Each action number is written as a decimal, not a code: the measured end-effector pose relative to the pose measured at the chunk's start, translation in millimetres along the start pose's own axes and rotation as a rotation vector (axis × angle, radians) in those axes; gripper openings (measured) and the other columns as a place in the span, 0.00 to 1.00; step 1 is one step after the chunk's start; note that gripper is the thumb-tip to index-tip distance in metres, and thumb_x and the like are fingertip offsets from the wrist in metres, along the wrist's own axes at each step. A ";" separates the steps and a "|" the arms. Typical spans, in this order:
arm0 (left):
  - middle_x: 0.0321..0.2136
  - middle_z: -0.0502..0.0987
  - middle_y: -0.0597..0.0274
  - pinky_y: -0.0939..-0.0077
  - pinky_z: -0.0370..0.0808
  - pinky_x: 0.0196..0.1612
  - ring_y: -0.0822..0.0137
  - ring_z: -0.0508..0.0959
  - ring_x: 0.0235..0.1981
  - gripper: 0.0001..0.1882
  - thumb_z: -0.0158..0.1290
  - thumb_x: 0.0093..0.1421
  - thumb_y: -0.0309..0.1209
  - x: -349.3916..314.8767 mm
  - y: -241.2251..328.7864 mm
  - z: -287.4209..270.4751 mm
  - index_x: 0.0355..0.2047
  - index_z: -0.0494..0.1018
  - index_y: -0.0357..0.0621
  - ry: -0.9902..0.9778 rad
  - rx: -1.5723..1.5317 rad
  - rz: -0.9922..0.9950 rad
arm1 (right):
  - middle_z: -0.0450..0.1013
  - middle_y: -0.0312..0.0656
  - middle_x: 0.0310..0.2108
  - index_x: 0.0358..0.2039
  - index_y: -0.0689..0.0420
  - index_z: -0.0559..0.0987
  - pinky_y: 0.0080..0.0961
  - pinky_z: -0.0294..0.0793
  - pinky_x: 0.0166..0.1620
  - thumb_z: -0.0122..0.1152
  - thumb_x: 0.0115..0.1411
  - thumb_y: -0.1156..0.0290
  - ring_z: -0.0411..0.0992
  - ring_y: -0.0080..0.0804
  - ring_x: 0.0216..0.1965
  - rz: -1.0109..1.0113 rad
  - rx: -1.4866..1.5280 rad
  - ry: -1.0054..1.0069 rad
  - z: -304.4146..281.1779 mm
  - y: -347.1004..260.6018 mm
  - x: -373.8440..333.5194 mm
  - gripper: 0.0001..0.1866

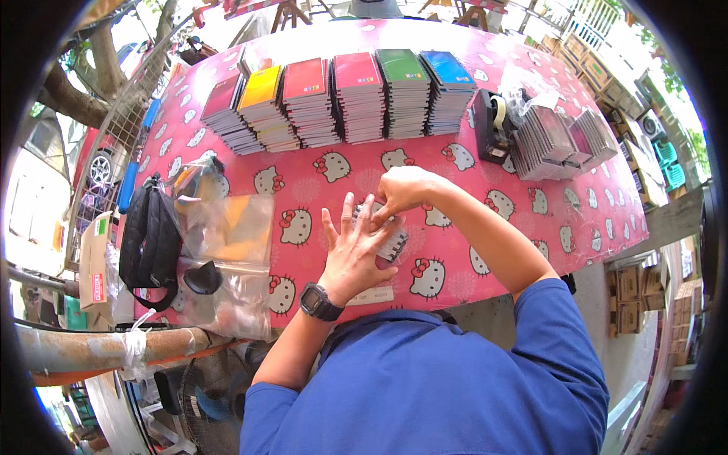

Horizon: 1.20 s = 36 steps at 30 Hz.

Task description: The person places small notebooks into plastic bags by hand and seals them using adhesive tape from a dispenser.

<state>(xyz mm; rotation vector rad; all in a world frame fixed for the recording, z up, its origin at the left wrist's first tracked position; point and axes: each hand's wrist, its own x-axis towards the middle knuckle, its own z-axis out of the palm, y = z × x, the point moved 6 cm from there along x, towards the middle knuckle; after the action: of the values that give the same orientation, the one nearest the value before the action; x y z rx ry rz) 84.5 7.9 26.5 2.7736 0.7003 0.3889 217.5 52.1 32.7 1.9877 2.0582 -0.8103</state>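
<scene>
Pad near the middle of the table's near edge; I judge even pressure from the wide-spread left hand best against slipping while the curled right hand is at its far end, pinch hidden, cannot tell.

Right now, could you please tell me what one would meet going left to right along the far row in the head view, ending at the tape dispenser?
Maroon notebook stack, yellow stack, red stack, pinkish-red stack, green stack, blue stack, tape dispenser.
</scene>
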 end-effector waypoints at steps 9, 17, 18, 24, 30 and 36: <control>0.58 0.55 0.58 0.33 0.29 0.59 0.47 0.43 0.64 0.45 0.64 0.34 0.47 1.8 1.6 5.4 0.57 0.59 0.72 -0.069 0.016 0.014 | 0.63 0.30 0.16 0.19 0.56 0.73 0.23 0.62 0.24 0.60 0.53 0.50 0.61 0.17 0.20 -0.329 0.846 -0.054 67.2 47.5 28.4 0.21; 0.48 0.69 0.66 0.38 0.29 0.61 0.61 0.67 0.54 0.55 0.69 0.32 0.34 17.1 -6.8 -10.1 0.61 0.51 0.59 0.045 0.222 0.300 | 0.76 0.39 0.26 0.29 0.61 0.76 0.29 0.69 0.32 0.59 0.52 0.62 0.72 0.30 0.27 0.156 0.983 0.595 97.3 88.9 -11.6 0.14; 0.48 0.68 0.64 0.42 0.35 0.61 0.60 0.66 0.53 0.54 0.68 0.34 0.34 20.5 -5.6 -26.8 0.61 0.50 0.57 0.177 -0.030 0.227 | 0.75 0.42 0.32 0.35 0.62 0.75 0.31 0.69 0.36 0.61 0.51 0.64 0.72 0.33 0.33 0.195 1.148 0.534 113.6 116.1 -22.4 0.15; 0.47 0.68 0.58 0.70 0.71 0.51 0.62 0.69 0.51 0.43 0.66 0.42 0.23 10.2 -46.8 -3.1 0.56 0.53 0.41 0.409 -1.509 -0.029 | 0.62 0.44 0.53 0.59 0.59 0.56 0.33 0.59 0.58 0.74 0.38 0.71 0.59 0.35 0.55 -0.338 1.410 0.466 115.8 44.8 -52.8 0.49; 0.45 0.69 0.58 0.70 0.67 0.54 0.64 0.70 0.47 0.47 0.69 0.36 0.24 -3.9 -57.7 34.2 0.56 0.54 0.40 0.230 -1.042 -0.051 | 0.67 0.36 0.44 0.52 0.58 0.62 0.23 0.65 0.53 0.74 0.38 0.75 0.64 0.22 0.48 -0.480 1.425 0.510 94.7 5.6 -38.1 0.40; 0.47 0.67 0.57 0.66 0.57 0.59 0.66 0.65 0.52 0.35 0.62 0.49 0.30 0.4 -49.0 -14.6 0.56 0.57 0.42 0.475 -1.302 -0.007 | 0.65 0.43 0.52 0.52 0.60 0.65 0.30 0.61 0.54 0.65 0.47 0.68 0.62 0.31 0.55 -0.575 1.311 0.691 44.0 10.7 -77.4 0.31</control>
<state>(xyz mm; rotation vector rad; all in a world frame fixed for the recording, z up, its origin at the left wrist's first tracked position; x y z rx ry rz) 59.4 52.4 25.2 1.4427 0.3128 1.0481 224.7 -37.2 29.9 2.4001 2.9622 -2.3385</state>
